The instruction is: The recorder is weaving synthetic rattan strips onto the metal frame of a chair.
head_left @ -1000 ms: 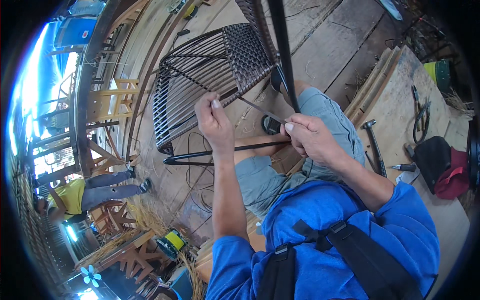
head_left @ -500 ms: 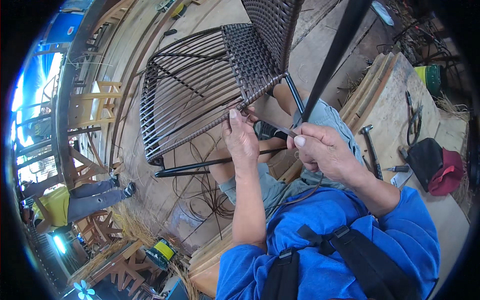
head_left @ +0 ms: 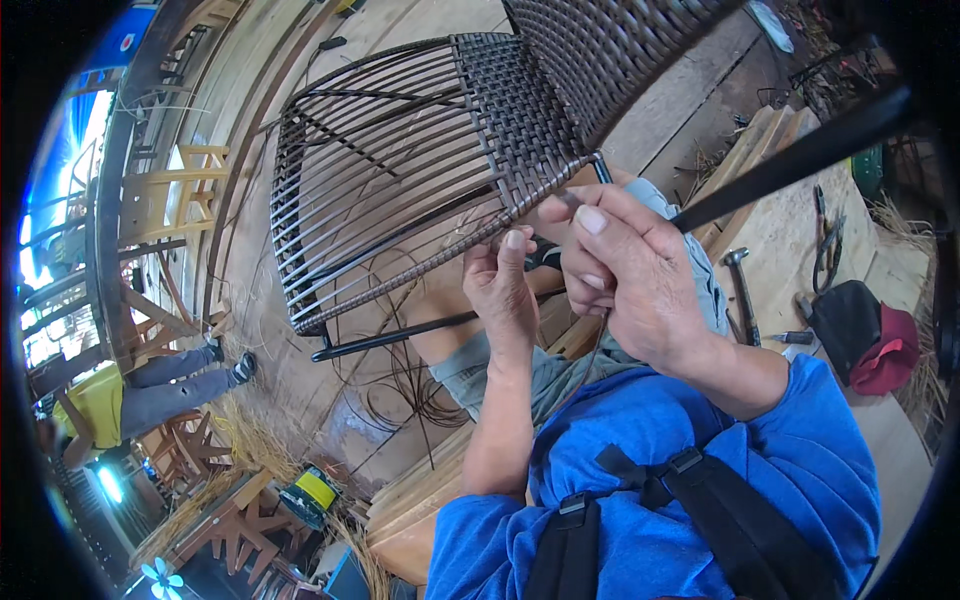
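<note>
One stack of wooden boards [head_left: 785, 230] is seen at the right, and one co-worker [head_left: 100, 405] in a yellow top is shown far off at the left. One brown chair [head_left: 525, 100] is placed in front of the knees, upper centre; its one backrest and one band of the seat are closely woven, while the rest of the seat is spanned by strands set in one direction. One loose coil of strand [head_left: 415, 385] is spread on the floor beneath it, and one green drum [head_left: 310, 495] banded in yellow is set at the lower left. On the boards one hammer [head_left: 743, 295], one black pouch [head_left: 848, 320] and one red cap [head_left: 890, 350] are laid. Two hands are held by the seat's near rail: the left hand [head_left: 505, 290] has its thumb and fingers bent just beside it, though whether anything is grasped cannot be told. One brown strand [head_left: 600, 345] is clenched in the grip of the right hand [head_left: 635, 265] and is draped below it toward the lap.
</note>
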The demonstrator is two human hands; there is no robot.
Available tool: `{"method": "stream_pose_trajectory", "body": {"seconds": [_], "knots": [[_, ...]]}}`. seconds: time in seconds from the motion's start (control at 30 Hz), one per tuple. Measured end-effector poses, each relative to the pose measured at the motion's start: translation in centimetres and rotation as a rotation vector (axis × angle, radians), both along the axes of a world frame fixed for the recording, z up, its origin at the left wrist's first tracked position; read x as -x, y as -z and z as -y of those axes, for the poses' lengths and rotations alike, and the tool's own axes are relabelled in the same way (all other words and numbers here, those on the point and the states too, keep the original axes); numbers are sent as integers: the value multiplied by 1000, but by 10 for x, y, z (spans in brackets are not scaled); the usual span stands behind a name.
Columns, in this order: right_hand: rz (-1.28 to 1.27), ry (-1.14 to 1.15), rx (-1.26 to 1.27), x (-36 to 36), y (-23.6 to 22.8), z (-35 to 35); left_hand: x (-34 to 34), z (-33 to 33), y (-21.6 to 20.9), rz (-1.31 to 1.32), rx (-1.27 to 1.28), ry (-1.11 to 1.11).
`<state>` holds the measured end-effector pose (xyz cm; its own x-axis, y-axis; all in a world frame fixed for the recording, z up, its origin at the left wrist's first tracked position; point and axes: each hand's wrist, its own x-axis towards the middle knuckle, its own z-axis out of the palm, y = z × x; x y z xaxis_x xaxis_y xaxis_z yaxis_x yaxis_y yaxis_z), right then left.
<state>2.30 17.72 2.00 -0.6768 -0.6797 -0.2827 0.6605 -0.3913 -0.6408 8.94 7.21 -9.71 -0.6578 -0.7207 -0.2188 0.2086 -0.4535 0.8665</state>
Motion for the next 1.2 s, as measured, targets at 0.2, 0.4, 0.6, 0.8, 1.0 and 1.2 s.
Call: {"method": "stream_pose_trajectory", "body": {"seconds": [0.2,0.4,0.6,0.8,1.0,1.2], "knots": [[-88,-76,-97,-4,7,-5,-7,1,17,7,28,-28],[-823,-200,-295,2,40,-10,-9,-2,18,26,-43,-62],[-928,112,-516,9,75,29,-3,2,18,-15,14,23],[-1197,-232,-738,42,51,71,2,-1,18,-84,-67,-70],[-1674,-1029,-779,69,18,153,9,-6,8,50,4,-139],[-1709,-1370,-729,34,13,186,8,-9,16,-71,-58,-141]]}}
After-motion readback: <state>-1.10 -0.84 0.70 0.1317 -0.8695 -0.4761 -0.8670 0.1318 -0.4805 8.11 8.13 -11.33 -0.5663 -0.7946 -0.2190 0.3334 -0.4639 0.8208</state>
